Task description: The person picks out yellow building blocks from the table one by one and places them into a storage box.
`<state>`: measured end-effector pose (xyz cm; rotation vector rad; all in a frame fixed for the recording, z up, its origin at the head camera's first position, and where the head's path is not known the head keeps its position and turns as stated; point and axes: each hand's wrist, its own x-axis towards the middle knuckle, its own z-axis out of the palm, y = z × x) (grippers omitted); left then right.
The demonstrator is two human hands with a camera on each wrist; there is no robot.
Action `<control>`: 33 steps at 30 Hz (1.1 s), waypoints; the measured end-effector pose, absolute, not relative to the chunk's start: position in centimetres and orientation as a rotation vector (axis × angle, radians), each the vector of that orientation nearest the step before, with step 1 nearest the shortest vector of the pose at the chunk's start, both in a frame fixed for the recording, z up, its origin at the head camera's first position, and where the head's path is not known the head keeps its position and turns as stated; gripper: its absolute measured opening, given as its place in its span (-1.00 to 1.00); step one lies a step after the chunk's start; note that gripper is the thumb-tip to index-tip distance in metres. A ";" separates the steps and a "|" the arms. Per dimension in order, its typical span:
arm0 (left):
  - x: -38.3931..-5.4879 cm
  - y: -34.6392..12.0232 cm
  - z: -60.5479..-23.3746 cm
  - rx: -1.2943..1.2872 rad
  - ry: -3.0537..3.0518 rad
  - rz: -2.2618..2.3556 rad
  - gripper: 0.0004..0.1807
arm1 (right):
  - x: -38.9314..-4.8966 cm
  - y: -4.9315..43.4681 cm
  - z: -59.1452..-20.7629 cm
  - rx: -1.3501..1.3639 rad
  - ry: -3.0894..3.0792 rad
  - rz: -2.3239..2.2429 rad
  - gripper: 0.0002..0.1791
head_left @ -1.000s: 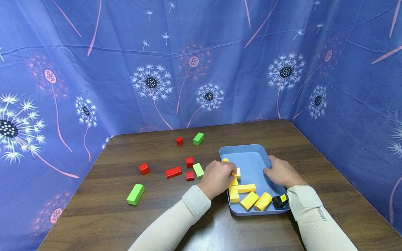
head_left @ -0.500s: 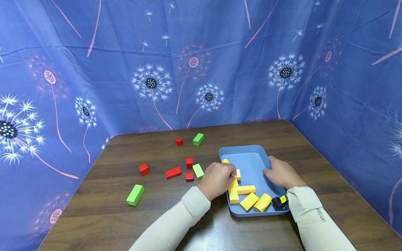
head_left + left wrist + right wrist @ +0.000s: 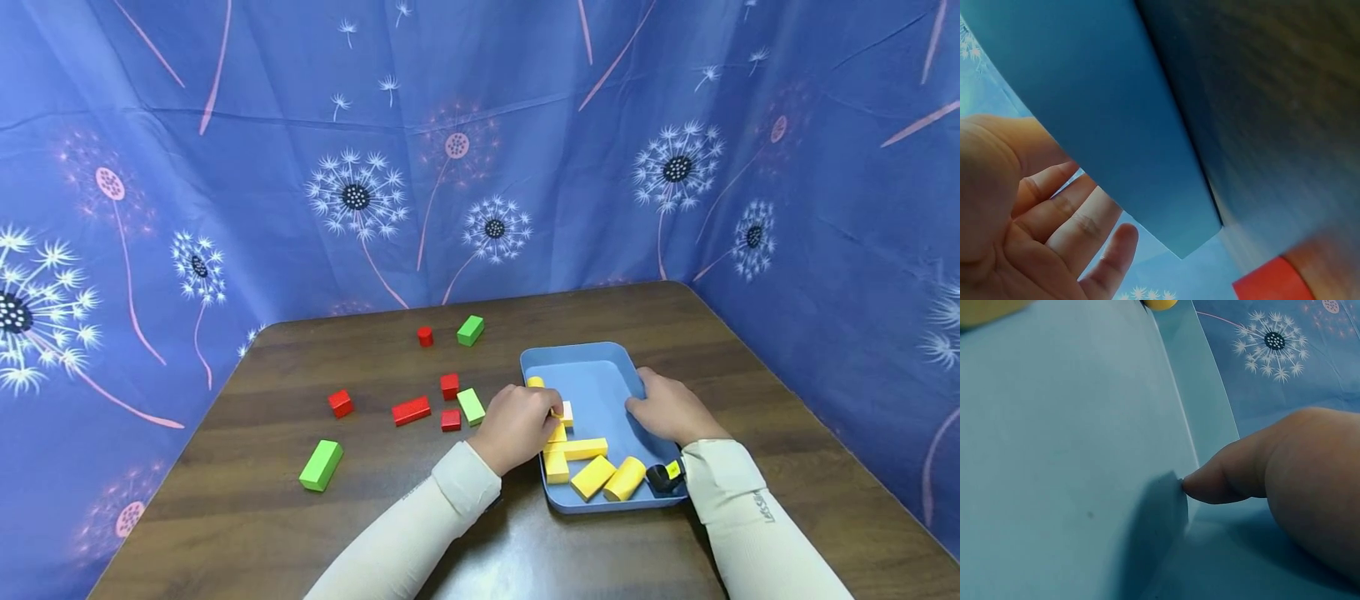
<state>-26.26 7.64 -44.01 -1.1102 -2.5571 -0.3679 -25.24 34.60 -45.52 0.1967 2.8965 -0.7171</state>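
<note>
A blue tray (image 3: 592, 375) stands at the right of the table, with several yellow blocks along its left and near sides. My left hand (image 3: 517, 425) reaches over the tray's left wall, fingers curled at a pale yellow block (image 3: 567, 414) inside; it appears to pinch it. In the left wrist view the tray wall (image 3: 1104, 119) hides those fingertips. My right hand (image 3: 671, 408) grips the tray's right wall, its thumb (image 3: 1222, 478) on the inner side. A yellow long block (image 3: 581, 450), a yellow rectangular block (image 3: 592, 477) and a yellow cylinder (image 3: 625, 479) lie nearer the front.
Left of the tray, red blocks (image 3: 411, 411) and green blocks (image 3: 321, 465) lie scattered on the brown table (image 3: 247, 517). A red cylinder (image 3: 425, 336) and a green block (image 3: 470, 330) sit near the back edge. Blue patterned cloth (image 3: 285, 167) hangs behind.
The head view has shifted slightly. Both hands, the tray and the blocks keep their places relative to one another.
</note>
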 end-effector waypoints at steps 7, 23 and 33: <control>-26.6 7.7 -44.1 -1.097 -2.566 -0.368 -0.91 | -25.7 34.6 -45.4 0.182 2.922 -0.714 -0.18; -26.5 7.5 -44.0 -1.126 -2.570 -0.323 -0.84 | -25.9 34.9 -45.8 0.170 2.924 -0.717 -0.18; -26.1 6.3 -43.6 -1.112 -2.568 -0.337 -0.86 | -25.9 34.2 -45.8 0.163 2.904 -0.720 -0.17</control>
